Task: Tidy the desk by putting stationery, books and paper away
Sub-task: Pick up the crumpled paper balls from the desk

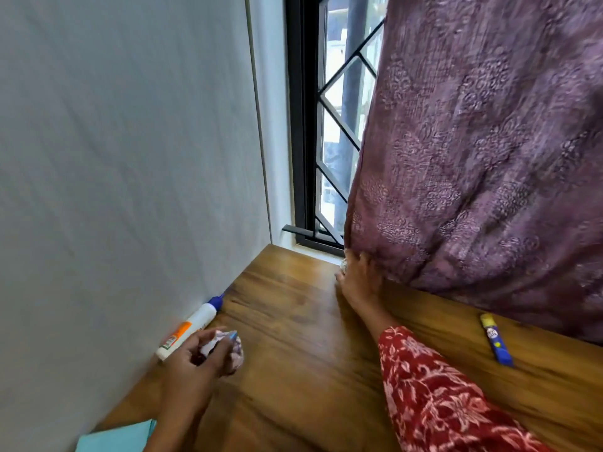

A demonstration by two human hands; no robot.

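Daylight is coming thru a black-framed window [321,132] w/ diamond grille, purple patterned curtain [489,151] hanging at right, plain pale wall [124,151] standing left of wooden tabletop [303,321].

purple patterned curtain [483,158] — red floral sleeve [434,396]

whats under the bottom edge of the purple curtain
The right hand reaches there, touching a small crumpled paper at the curtain edge. Anything further under the fabric is hidden.

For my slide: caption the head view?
Left hand holds crumpled paper; right hand reaches under the curtain.
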